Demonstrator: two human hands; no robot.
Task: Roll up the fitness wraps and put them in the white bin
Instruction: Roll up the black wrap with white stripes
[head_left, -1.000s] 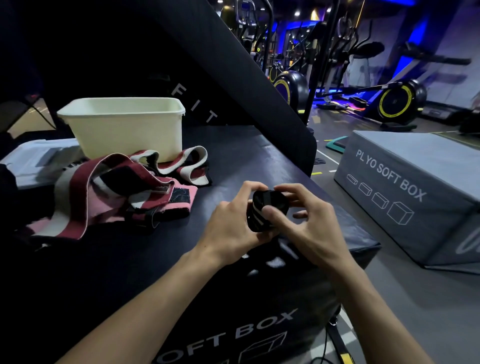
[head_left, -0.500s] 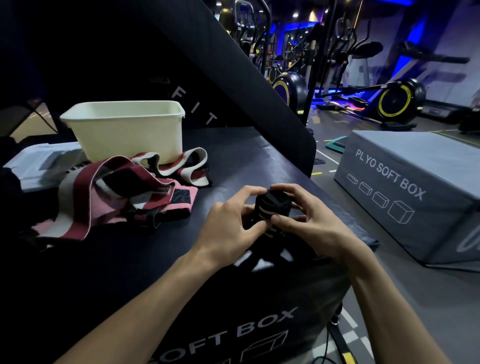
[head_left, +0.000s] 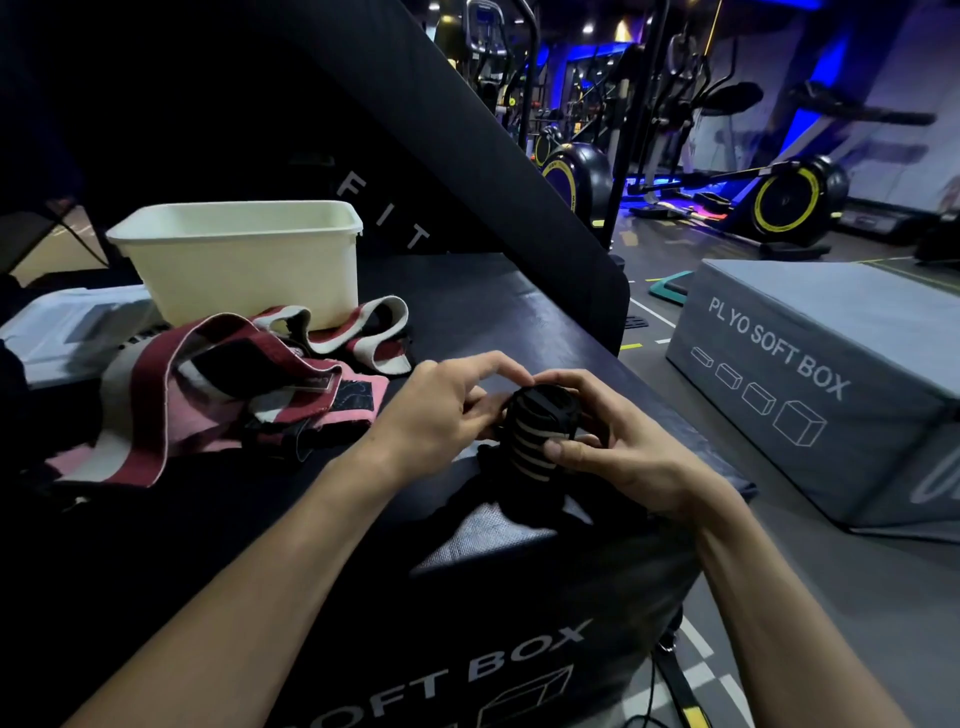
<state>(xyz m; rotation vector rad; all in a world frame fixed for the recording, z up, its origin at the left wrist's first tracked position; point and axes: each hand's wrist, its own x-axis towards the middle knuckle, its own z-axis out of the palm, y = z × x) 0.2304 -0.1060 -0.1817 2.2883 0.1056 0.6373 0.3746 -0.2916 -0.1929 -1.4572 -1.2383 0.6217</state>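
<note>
Clearly both hands are wrapped round the black striped wrap at the soft box's near right corner: the left hand pinches one end, the right hand cups the roll with its thumb pressed on, likely so it cannot unwind. Unrolled red wraps lie toward the left edge, before the white bin.

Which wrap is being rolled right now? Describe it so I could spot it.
On the black soft box, in front of the white bin, both hands hold a black wrap rolled into a bundle. Unlike the loose red, pink and white wraps beside it, it is black with pale stripes.
</note>
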